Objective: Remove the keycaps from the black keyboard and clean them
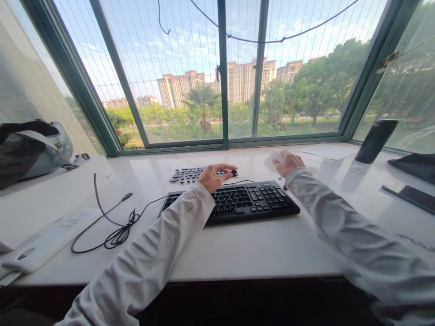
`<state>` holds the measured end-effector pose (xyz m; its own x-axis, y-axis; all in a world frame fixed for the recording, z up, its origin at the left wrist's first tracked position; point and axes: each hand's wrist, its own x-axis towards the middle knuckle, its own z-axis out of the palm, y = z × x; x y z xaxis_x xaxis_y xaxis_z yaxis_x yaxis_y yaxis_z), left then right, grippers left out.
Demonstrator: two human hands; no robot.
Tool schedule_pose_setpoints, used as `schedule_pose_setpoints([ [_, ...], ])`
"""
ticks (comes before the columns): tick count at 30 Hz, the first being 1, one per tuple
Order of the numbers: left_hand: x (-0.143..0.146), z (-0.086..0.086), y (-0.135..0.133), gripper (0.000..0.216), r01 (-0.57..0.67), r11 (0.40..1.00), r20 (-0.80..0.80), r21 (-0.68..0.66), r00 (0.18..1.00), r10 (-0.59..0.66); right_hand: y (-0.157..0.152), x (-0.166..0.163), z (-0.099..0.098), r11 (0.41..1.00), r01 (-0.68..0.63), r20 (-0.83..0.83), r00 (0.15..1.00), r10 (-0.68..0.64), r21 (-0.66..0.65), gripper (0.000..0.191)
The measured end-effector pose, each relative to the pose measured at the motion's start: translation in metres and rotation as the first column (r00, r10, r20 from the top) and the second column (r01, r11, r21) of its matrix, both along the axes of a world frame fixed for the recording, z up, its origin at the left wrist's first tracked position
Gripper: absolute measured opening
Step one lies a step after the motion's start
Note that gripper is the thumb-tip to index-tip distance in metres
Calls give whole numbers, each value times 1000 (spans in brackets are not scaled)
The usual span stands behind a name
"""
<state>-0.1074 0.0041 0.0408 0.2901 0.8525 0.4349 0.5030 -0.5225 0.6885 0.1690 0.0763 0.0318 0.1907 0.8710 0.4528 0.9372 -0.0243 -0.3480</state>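
Note:
A black keyboard (251, 199) lies on the white sill-like desk, its keycaps taken off over much of the left and middle, while the number pad at the right looks capped. Behind it, loose black keycaps (185, 174) are laid out in rows. My left hand (215, 177) hovers over the keyboard's back edge, thumb and finger pinching a small black keycap (234, 172). Further right, my right hand (288, 163) is closed on a white tissue (273, 160) at the desk's far side. Its fingertips are partly hidden by the tissue.
A coiled black cable (118, 235) lies left of the keyboard, near a white box (50, 199) with a grey bag (37, 149) on it. At the right are a dark cylinder (375, 141), a phone (409, 197) and a paper sheet (328, 151). Windows (222, 90) close off the back.

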Motion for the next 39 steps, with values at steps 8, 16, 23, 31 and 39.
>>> schedule_pose_setpoints([
  [8, -19, 16, 1, 40, 231, 825, 25, -516, 966, -256, -39, -47, -1, 812, -538, 168, 843, 511, 226, 44],
  [16, -23, 9, 18, 57, 168, 645, -4, -745, 966, -257, -77, -92, -9, 534, -833, 90, 548, 831, 144, 21],
  [23, -26, 16, 4, 53, 144, 748, -296, -648, 857, -421, -78, -93, -11, 519, -851, -148, 524, 839, -77, 30],
  [31, -21, 12, -9, 39, 126, 825, -500, -551, 742, -447, -85, -97, -13, 375, -878, -296, 458, 838, -299, 34],
  [39, -15, 10, -12, 38, 63, 852, -538, -519, 751, -383, -83, -96, -17, 376, -873, -254, 457, 852, -312, 33],
])
